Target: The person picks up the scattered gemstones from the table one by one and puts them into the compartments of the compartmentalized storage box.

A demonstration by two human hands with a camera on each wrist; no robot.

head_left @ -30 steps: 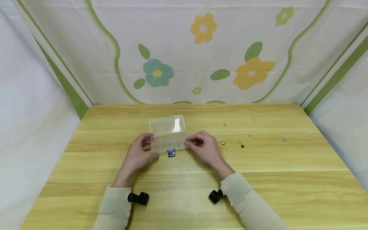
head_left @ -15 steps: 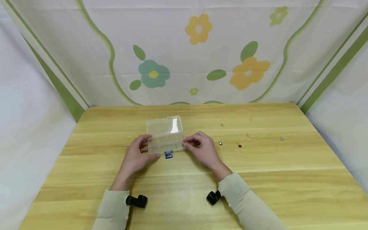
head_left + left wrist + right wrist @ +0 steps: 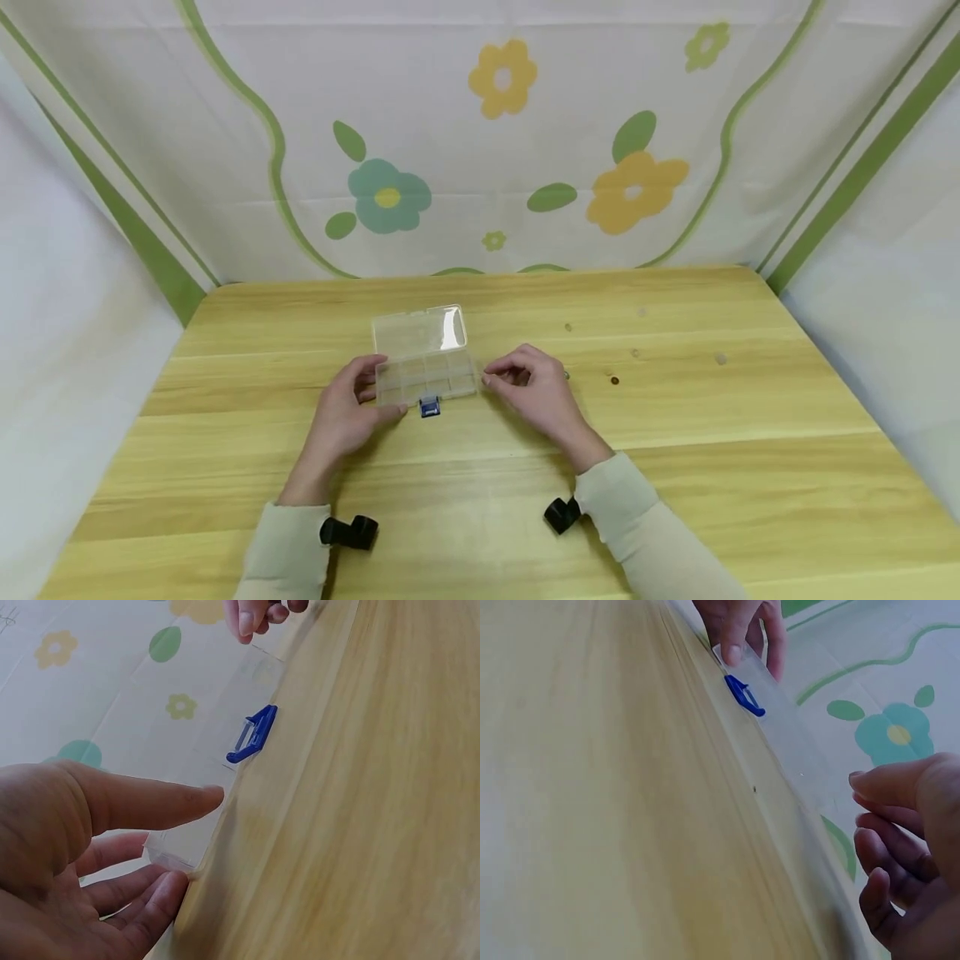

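A clear plastic compartment box (image 3: 426,377) lies on the table with its see-through lid (image 3: 408,335) raised at the back. Its blue latch (image 3: 429,406) hangs from the front edge. My left hand (image 3: 348,408) grips the box's left end, thumb (image 3: 199,804) along the front wall and fingers round the end. My right hand (image 3: 534,392) is just off the right end, its thumb and index fingertips close together and the other fingers loosely curled. Nothing shows between those fingertips. The compartments look bare.
Small pieces lie scattered right of the right hand: a dark brown one (image 3: 615,381), a pale one (image 3: 721,359), several more farther back, and a shiny one (image 3: 566,376) partly hidden behind the hand. A flowered cloth (image 3: 480,167) stands behind the wooden table (image 3: 480,517).
My right hand has come away slightly to the right from the box's right end. My left hand keeps its grip. The whole view has shifted a little.
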